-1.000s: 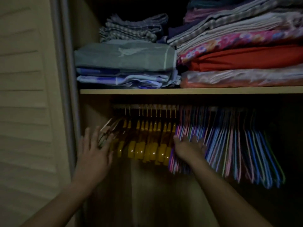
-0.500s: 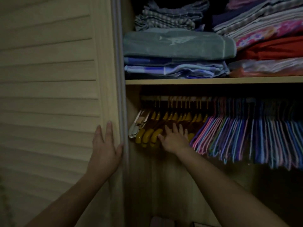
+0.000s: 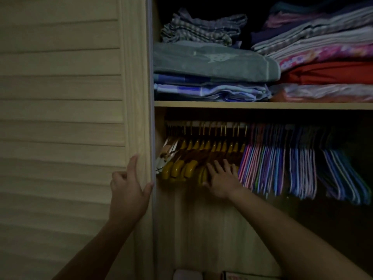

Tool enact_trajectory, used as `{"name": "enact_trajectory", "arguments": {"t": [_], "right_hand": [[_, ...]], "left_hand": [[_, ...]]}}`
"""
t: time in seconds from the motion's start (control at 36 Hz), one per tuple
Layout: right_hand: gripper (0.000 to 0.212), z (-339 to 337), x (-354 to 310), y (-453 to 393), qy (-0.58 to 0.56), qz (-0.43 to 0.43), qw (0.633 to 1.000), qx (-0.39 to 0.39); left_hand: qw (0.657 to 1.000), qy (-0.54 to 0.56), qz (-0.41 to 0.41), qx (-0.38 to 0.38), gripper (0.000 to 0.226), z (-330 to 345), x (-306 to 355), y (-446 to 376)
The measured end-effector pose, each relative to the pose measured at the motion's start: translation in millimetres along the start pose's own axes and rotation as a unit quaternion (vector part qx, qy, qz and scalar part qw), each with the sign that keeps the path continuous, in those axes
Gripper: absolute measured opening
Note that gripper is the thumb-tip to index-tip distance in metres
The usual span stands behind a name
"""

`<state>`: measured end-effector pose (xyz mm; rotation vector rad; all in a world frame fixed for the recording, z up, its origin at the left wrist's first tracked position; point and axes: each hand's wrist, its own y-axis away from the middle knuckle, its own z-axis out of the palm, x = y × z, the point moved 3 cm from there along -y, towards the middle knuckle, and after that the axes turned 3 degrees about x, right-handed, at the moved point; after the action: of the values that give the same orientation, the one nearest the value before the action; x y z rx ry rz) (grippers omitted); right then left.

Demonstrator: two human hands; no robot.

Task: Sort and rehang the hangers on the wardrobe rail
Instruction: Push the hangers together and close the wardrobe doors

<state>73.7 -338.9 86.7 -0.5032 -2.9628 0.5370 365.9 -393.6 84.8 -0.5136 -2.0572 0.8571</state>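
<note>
Dimly, left hand (image 3: 129, 190) grips louvred door (image 3: 60, 118); right hand (image 3: 221, 178) flat on wooden hangers (image 3: 189, 158).

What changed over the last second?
Left hand left the hangers and now grips the louvred door edge. Right hand shifted left from the coloured wire hangers onto the yellow hangers, fingers spread. Both groups remain on the rail; folded linens unchanged.
</note>
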Motion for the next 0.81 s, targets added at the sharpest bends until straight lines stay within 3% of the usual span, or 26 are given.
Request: {"name": "enact_trajectory", "arguments": {"t": [0.08,0.19,0.33,0.53,0.81], "right_hand": [[0.072,-3.4,17.2,7.6,-0.036,-0.026,0.997,0.056],[0.068,-2.1,45.5,22.1,-0.005,-0.032,0.997,0.069],[0.068,-6.3,77.5,53.7,-0.028,0.008,0.99,0.139],[0.067,-19.5,126.6,101.6,-0.017,0.044,0.992,0.118],[0.064,-43.5,187.1,138.0,-0.052,0.072,0.986,0.139]], "left_hand": [[1.0,0.002,-0.008,-0.001,0.097,3.5,3.6,2.8],[1.0,0.012,0.003,0.002,0.101,6.3,14.1,5.8],[1.0,0.026,-0.012,0.005,0.114,11.9,26.9,12.8],[0.997,0.037,-0.066,-0.017,0.11,29.2,52.5,23.6],[0.997,0.044,-0.052,-0.022,0.103,57.7,127.1,59.5]]}}
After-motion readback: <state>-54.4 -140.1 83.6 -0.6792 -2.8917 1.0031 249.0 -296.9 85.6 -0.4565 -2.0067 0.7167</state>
